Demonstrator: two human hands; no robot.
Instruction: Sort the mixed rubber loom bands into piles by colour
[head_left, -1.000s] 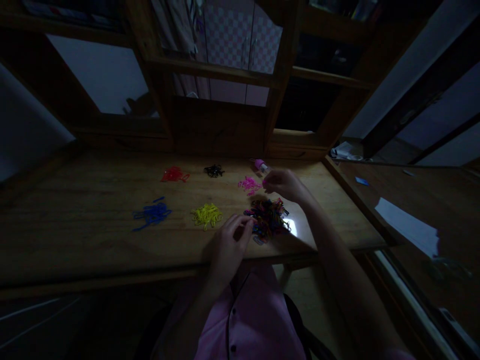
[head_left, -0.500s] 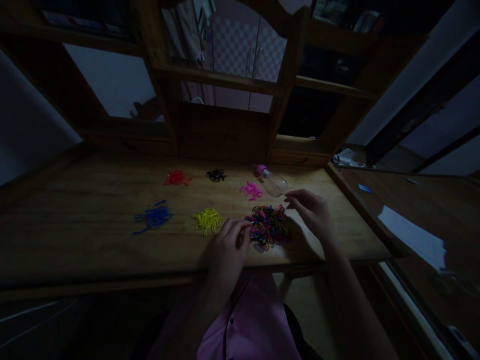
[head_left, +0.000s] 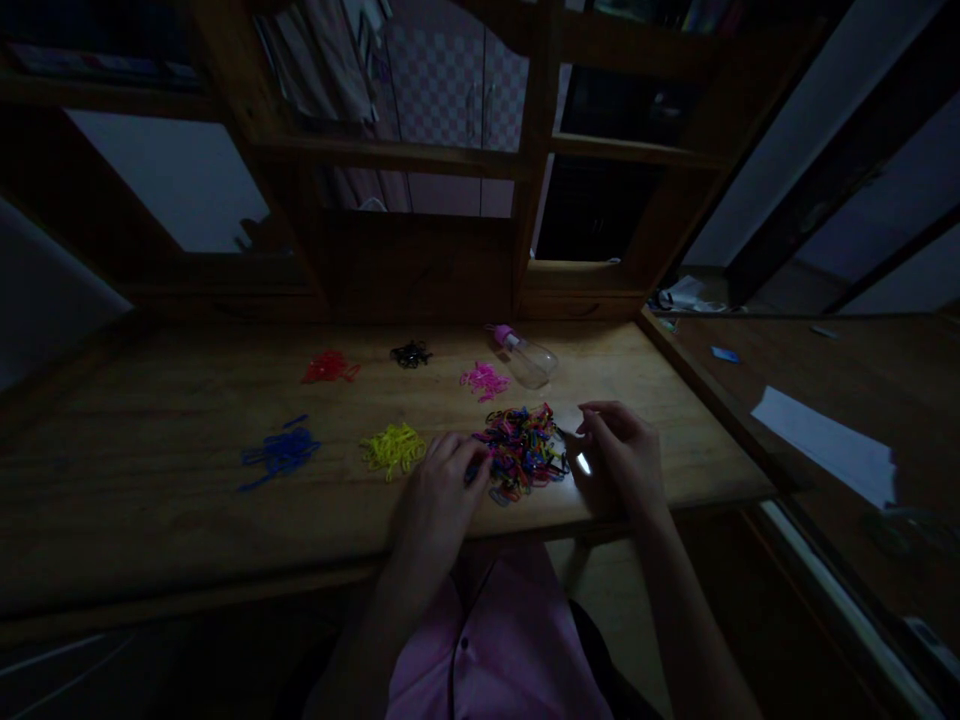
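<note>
My left hand (head_left: 442,478) rests at the left edge of a mixed heap of coloured elastic bands (head_left: 523,447). Its thumb and fingers are curled together, with a dark blue elastic band (head_left: 472,470) showing in the curl. Just right of the heap, my right hand (head_left: 624,440) hovers over the table, thumb and fingertips pinched; whatever they hold is too small and dark to make out. Sorted bands lie further left and behind: yellow bands (head_left: 393,449), blue bands (head_left: 281,452), red bands (head_left: 328,367), black bands (head_left: 410,354) and pink bands (head_left: 484,380).
A clear bottle with a pink cap (head_left: 529,360) lies behind the heap. Wooden shelving (head_left: 420,265) rises along the back of the wooden table (head_left: 165,450). On a brown surface to the right are white paper (head_left: 823,445) and a small blue card (head_left: 724,354).
My right hand has drawn down, away from the bottle, to the right side of the heap. My left hand stays by the heap's left edge. The whole view has shifted slightly.
</note>
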